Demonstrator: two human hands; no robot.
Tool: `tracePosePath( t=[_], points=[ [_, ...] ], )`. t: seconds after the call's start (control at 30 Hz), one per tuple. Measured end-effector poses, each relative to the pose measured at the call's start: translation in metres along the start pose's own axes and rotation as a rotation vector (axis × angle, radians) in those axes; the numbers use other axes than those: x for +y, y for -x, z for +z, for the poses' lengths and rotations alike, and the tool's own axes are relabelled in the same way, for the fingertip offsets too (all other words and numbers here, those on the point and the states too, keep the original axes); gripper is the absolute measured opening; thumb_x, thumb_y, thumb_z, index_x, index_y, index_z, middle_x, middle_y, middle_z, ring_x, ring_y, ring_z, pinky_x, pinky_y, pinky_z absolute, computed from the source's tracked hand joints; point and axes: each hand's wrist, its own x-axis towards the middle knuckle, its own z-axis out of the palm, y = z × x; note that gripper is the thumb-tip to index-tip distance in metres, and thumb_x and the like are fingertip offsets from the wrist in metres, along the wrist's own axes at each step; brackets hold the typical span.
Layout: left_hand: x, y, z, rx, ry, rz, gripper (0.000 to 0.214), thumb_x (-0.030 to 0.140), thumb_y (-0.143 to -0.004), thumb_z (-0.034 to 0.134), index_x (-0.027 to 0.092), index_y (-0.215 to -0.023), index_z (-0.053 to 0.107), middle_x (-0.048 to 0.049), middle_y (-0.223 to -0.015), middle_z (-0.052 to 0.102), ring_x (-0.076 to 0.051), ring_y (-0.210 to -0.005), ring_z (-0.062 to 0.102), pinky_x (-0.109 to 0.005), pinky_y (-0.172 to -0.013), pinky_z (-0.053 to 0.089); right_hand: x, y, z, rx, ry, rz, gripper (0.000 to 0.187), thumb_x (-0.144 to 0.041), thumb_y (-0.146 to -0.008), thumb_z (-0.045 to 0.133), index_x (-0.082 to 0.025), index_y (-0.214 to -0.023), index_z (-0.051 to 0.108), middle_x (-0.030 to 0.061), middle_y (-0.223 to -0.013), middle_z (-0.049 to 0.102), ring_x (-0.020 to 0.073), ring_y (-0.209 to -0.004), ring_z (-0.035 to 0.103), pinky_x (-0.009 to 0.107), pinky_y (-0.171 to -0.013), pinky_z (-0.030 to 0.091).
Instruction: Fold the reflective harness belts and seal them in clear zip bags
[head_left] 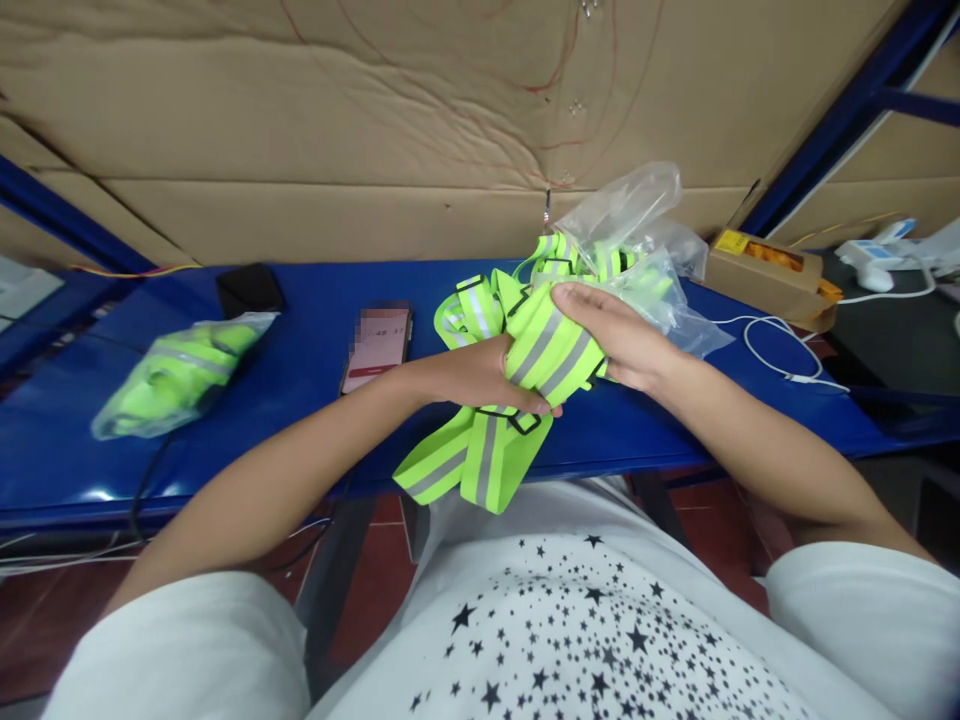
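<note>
Both my hands hold a bunched yellow-green reflective strap [551, 350] with grey stripes and black buckles, above the front part of the blue table. My left hand [480, 375] wraps the bundle from below and the left, thumb toward the front. My right hand [619, 335] grips its right side, with the thumb on top and the other fingers partly hidden behind it. Loose strap ends [480, 460] hang down past the table's front edge. Just behind the bundle lie more reflective straps [559, 255], partly inside an open clear plastic bag [637, 205].
On the blue table [300, 430] lie a bagged strap [180, 375], a black case [250, 290] and a phone [380, 345]. An open cardboard box [772, 280] and a white cable [780, 350] are at the right. A cardboard wall [337, 130] stands behind.
</note>
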Motion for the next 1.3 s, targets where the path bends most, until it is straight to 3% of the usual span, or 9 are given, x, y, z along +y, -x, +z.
tracePosePath(
  t=[0.1, 0.23, 0.3, 0.4, 0.57, 0.83, 1.03, 1.23, 1.3],
  points=[
    [0.001, 0.0, 0.0, -0.012, -0.025, 0.046, 0.025, 0.036, -0.085, 0.083, 0.018, -0.102, 0.081, -0.0072, -0.102, 0.084, -0.024, -0.095, 0.079, -0.035, -0.089, 0.063, 0.0, -0.001, -0.004, 0.048, 0.108, -0.052, 0.058, -0.072, -0.075, 0.084, -0.028, -0.106, 0.062, -0.0029, -0.081, 0.068, 0.0152, -0.07, 0.066, 0.027, -0.06, 0.055],
    [0.004, 0.0, 0.003, 0.067, -0.048, 0.091, 0.024, 0.037, -0.084, 0.084, 0.017, -0.098, 0.082, -0.0071, -0.098, 0.084, -0.024, -0.09, 0.079, -0.034, -0.084, 0.062, 0.001, 0.002, -0.008, 0.149, 0.443, -0.401, 0.045, -0.065, -0.091, 0.072, -0.025, -0.11, 0.064, 0.0026, -0.107, 0.069, 0.014, -0.08, 0.065, 0.029, -0.071, 0.055],
    [0.006, 0.001, 0.005, 0.096, -0.087, 0.111, 0.025, 0.039, -0.084, 0.084, 0.019, -0.099, 0.083, -0.0071, -0.099, 0.084, -0.025, -0.092, 0.079, -0.035, -0.084, 0.061, 0.001, 0.005, -0.007, 0.122, 0.565, -0.506, 0.041, -0.062, -0.098, 0.063, -0.024, -0.112, 0.066, 0.0047, -0.111, 0.071, 0.0168, -0.088, 0.068, 0.031, -0.077, 0.056],
    [0.008, 0.001, 0.006, 0.115, -0.152, 0.154, 0.023, 0.041, -0.088, 0.08, 0.022, -0.101, 0.084, -0.0075, -0.102, 0.083, -0.027, -0.096, 0.077, -0.036, -0.085, 0.059, 0.004, 0.009, -0.004, -0.004, 0.71, -0.523, 0.049, -0.064, -0.102, 0.054, -0.022, -0.12, 0.07, 0.0081, -0.117, 0.076, 0.0237, -0.104, 0.072, 0.037, -0.09, 0.058],
    [0.002, -0.003, 0.007, 0.171, -0.188, 0.129, 0.026, 0.043, -0.082, 0.083, 0.018, -0.086, 0.079, -0.006, -0.083, 0.077, -0.024, -0.076, 0.07, -0.034, -0.068, 0.053, 0.011, 0.012, 0.0, -0.058, 0.942, -0.528, 0.069, -0.061, -0.09, 0.073, -0.018, -0.142, 0.062, 0.0162, -0.139, 0.07, 0.0353, -0.127, 0.068, 0.051, -0.107, 0.055],
    [0.006, -0.003, 0.019, 0.326, 0.203, 0.013, 0.026, 0.033, -0.07, 0.091, 0.017, -0.082, 0.074, -0.0023, -0.085, 0.074, -0.021, -0.086, 0.07, -0.037, -0.085, 0.057, 0.009, 0.013, -0.003, 0.088, 0.971, -0.827, 0.056, -0.048, -0.098, 0.069, -0.019, -0.145, 0.061, 0.0133, -0.144, 0.067, 0.03, -0.135, 0.064, 0.047, -0.117, 0.051],
    [0.002, -0.006, 0.021, 0.267, 0.265, -0.01, 0.045, 0.026, -0.064, 0.093, 0.021, -0.106, 0.076, -0.005, -0.114, 0.077, -0.03, -0.12, 0.069, -0.044, -0.105, 0.054, 0.005, 0.014, -0.003, 0.156, 0.91, -0.746, 0.058, -0.059, -0.096, 0.069, -0.026, -0.143, 0.063, 0.0091, -0.143, 0.07, 0.0302, -0.133, 0.066, 0.048, -0.116, 0.052],
    [0.0, -0.003, 0.014, 0.298, 0.146, -0.057, 0.05, 0.035, -0.071, 0.091, 0.022, -0.117, 0.075, -0.009, -0.127, 0.075, -0.032, -0.128, 0.066, -0.046, -0.109, 0.051, 0.005, 0.011, -0.003, 0.138, 0.769, -0.66, 0.057, -0.061, -0.092, 0.072, -0.021, -0.132, 0.069, 0.0081, -0.128, 0.076, 0.0287, -0.119, 0.072, 0.043, -0.105, 0.057],
    [0.002, 0.0, 0.009, 0.234, 0.033, -0.088, 0.045, 0.043, -0.076, 0.088, 0.022, -0.114, 0.076, -0.0076, -0.126, 0.076, -0.032, -0.125, 0.067, -0.045, -0.106, 0.052, 0.005, 0.011, -0.004, 0.122, 0.789, -0.62, 0.057, -0.062, -0.092, 0.071, -0.021, -0.131, 0.07, 0.0075, -0.124, 0.077, 0.0285, -0.116, 0.073, 0.043, -0.103, 0.058]
  ],
)
